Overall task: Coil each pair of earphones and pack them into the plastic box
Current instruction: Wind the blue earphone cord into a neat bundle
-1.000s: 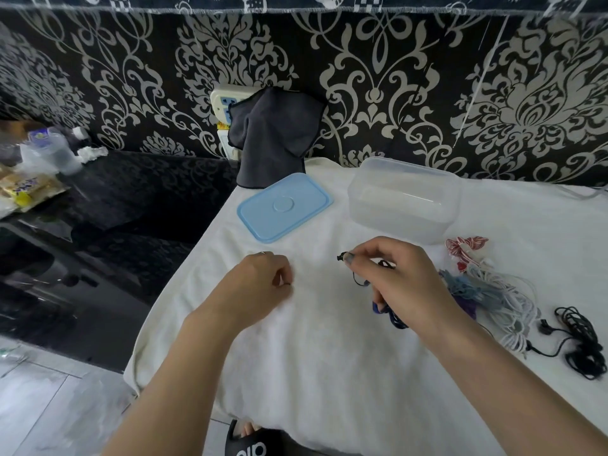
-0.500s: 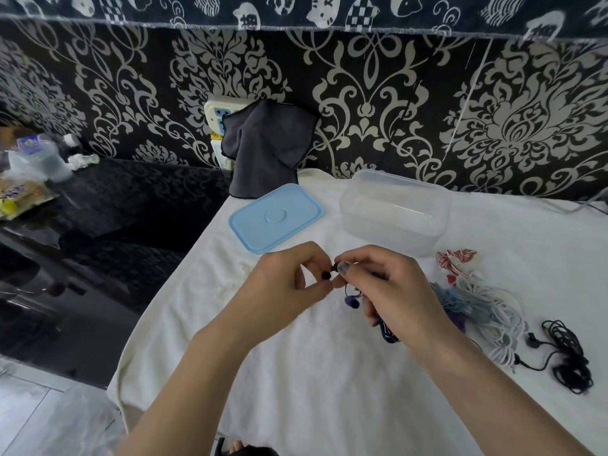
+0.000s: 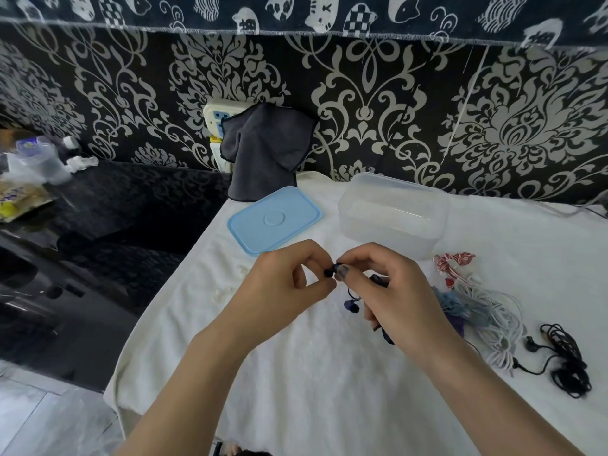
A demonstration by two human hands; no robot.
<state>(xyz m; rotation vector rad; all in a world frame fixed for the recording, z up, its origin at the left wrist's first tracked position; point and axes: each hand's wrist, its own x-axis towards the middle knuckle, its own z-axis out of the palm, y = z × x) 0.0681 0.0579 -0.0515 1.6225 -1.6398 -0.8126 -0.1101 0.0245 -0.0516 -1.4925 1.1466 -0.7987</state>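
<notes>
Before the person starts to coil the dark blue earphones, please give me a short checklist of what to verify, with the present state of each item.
1. Both hands hold the blue earphones: ok; left hand and right hand pinch near one earbud.
2. Plastic box open: ok; blue lid lies beside it.
3. Box has room: ok, looks empty.
4. Cable free of the pile: cannot tell, right hand hides it.
5. Black earphones lie apart: ok.

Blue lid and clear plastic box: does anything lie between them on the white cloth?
No. In the head view, only bare white cloth separates the blue lid from the plastic box.
</notes>
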